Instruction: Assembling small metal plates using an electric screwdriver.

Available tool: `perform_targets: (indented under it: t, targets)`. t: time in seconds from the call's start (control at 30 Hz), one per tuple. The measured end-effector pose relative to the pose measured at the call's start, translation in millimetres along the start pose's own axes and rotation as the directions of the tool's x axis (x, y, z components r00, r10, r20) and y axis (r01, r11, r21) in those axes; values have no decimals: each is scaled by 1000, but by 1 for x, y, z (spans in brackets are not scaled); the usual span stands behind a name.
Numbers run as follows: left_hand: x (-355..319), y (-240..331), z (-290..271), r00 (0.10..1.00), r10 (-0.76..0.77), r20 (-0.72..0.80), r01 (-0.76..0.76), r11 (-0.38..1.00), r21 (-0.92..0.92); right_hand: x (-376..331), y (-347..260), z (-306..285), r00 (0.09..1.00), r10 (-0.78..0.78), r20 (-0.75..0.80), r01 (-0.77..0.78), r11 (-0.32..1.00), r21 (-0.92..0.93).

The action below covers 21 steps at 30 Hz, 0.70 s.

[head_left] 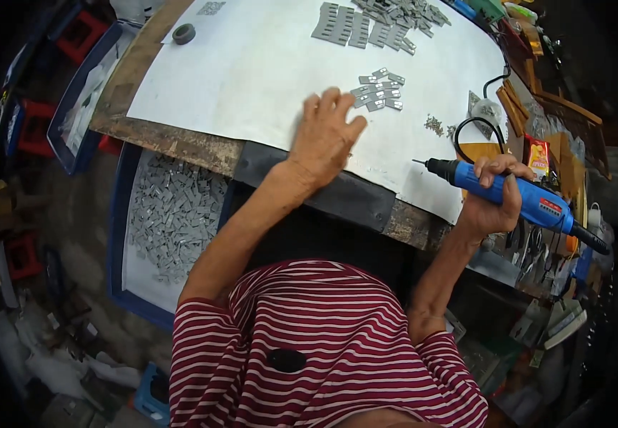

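My left hand (325,139) hovers over the white sheet (244,85) near the table's front edge. Its fingers are apart and nothing shows in them. Just beyond the fingertips lies a small cluster of flat grey metal pieces (378,91) with pale marks. In my right hand (494,203) is a blue electric screwdriver (533,202), held over the right front of the table. Its thin bit points left, apart from any piece. A little pile of tiny screws (433,125) lies on the sheet beyond the bit.
Rows and a heap of grey pieces (337,25) lie at the far side. A tape roll (183,33) rests far left. A blue-edged tray (173,214) of metal pieces stands below the table's left. A black cable (466,128) loops behind the screwdriver, beside clutter.
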<state>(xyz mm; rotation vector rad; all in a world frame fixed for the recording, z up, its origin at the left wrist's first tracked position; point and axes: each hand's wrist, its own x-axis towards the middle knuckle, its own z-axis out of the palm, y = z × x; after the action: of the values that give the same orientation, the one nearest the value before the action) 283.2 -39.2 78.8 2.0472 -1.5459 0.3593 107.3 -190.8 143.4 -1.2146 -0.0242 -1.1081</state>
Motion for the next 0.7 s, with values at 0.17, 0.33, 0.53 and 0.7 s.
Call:
perform_targets:
  t: [0.17, 0.33, 0.53, 0.7]
  targets:
    - [0, -45, -9, 979, -37, 202, 86, 967, -238, -5, 0, 4, 999, 21, -43, -20, 999, 33]
    - [-37, -81, -42, 990, -139, 27, 142, 967, -212, 4, 3, 6, 995, -15, -96, 17, 1000, 16]
    - [-72, -111, -93, 960, -265, 88, 272, 960, -69, 31, 10, 1, 984, -66, -166, 58, 997, -51]
    - [-88, -103, -126, 890, -381, 252, 326, 916, 234, 52, 27, 2, 966, -154, -208, 131, 984, -120]
